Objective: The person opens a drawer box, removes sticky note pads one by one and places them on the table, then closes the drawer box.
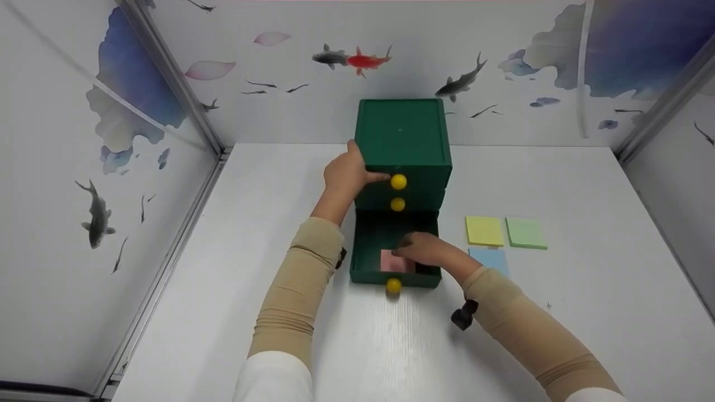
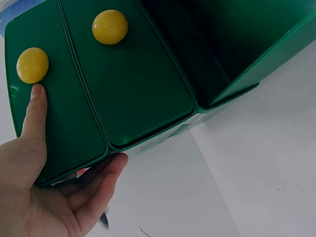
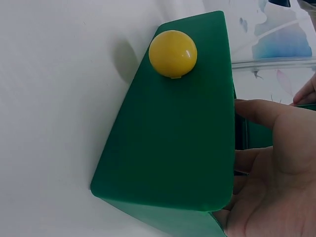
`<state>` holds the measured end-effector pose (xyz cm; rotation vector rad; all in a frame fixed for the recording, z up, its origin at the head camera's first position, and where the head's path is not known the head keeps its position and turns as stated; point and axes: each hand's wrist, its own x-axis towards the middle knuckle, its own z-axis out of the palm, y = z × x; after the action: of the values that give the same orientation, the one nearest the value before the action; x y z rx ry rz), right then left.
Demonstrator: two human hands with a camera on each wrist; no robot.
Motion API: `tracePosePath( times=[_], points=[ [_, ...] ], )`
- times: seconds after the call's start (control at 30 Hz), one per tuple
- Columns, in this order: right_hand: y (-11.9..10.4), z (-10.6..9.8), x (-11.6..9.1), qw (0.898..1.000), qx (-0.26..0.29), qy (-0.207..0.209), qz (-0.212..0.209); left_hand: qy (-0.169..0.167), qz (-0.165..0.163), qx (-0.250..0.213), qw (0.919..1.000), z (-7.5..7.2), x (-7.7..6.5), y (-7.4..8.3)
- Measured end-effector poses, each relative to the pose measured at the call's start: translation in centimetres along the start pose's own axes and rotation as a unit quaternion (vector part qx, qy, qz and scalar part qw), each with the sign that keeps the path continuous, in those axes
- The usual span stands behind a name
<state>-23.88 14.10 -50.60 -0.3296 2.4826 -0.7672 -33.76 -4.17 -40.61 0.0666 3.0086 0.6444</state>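
A green drawer cabinet [image 1: 401, 131] with yellow round knobs stands at the back middle, its bottom drawer [image 1: 366, 276] pulled out. My left hand [image 1: 346, 173] grips the cabinet's upper left edge. Its thumb lies on the top drawer front beside the yellow knob [image 2: 32, 65], and its fingers rest along the side, as the left wrist view shows. My right hand [image 1: 427, 249] reaches into the bottom drawer, fingertips at a pink sticky note pad [image 1: 391, 262]. In the right wrist view the drawer front [image 3: 173, 138] hides those fingertips, so whether they pinch the pad is unclear.
On the white table [image 1: 223, 290], right of the cabinet, lie a yellow sticky note pad [image 1: 484, 230], a green one [image 1: 526, 232] and a blue one [image 1: 491, 260], partly behind my right forearm. White walls printed with fish [image 1: 368, 58] enclose the back and sides.
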Motion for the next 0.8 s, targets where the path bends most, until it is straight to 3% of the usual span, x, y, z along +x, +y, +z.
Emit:
tracePosePath(
  times=[0.5, 0.8],
  points=[
    [0.4, 0.02, -0.15, 0.999, 0.039, 0.018, 0.021, 0.0, 0.007, -0.001, 1.0, -0.13, -0.3, 0.18],
    [0.32, 0.03, -0.49, 1.0, 0.015, 0.019, 0.002, 0.001, 0.008, -0.001, 1.0, -0.17, -0.15, -0.04]
  ],
)
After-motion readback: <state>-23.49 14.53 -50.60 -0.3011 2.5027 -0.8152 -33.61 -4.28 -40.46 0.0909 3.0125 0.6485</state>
